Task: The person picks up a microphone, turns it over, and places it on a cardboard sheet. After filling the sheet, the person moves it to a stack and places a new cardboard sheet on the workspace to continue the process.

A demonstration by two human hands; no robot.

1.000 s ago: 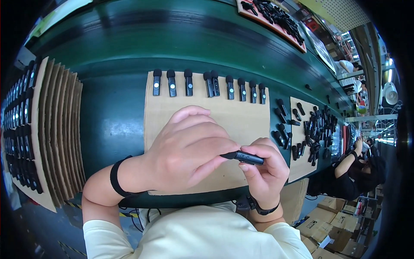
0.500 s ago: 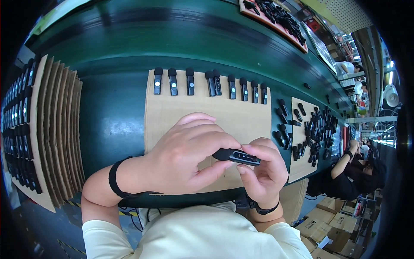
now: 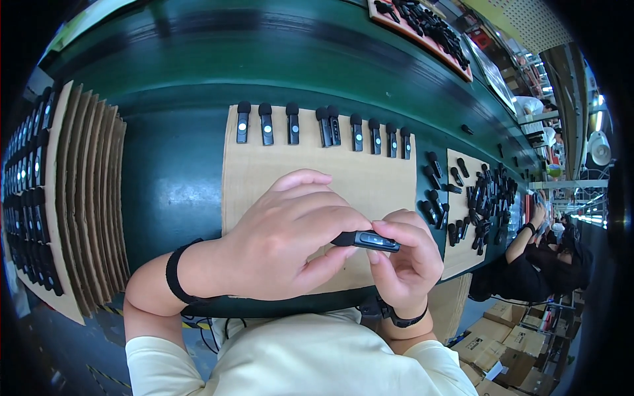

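Between my two hands is a small black wireless microphone [image 3: 375, 241] with a foam tip, lying nearly level above a cardboard sheet [image 3: 317, 165]. My left hand [image 3: 281, 241] pinches the foam end between thumb and fingers. Its other end is gripped by my right hand [image 3: 411, 257], thumb and forefinger closed on the body. A narrow side with small marks faces up. Along the sheet's far edge stands a row of similar microphones [image 3: 292, 124], most showing a pale round dot; two of them touch side by side.
Upright cardboard sheets [image 3: 99, 198] stand at the left, beside a board packed with microphones [image 3: 30, 165]. A loose pile of microphones [image 3: 489, 195] lies on cardboard to the right. Farther off is a tray [image 3: 456, 66] of black parts. A co-worker [image 3: 541, 264] sits at the far right.
The microphone has rolled about its long axis between my fingers, so its marked side shows at a different angle. Both hands keep hold in nearly the same place. The co-worker's arm has shifted.
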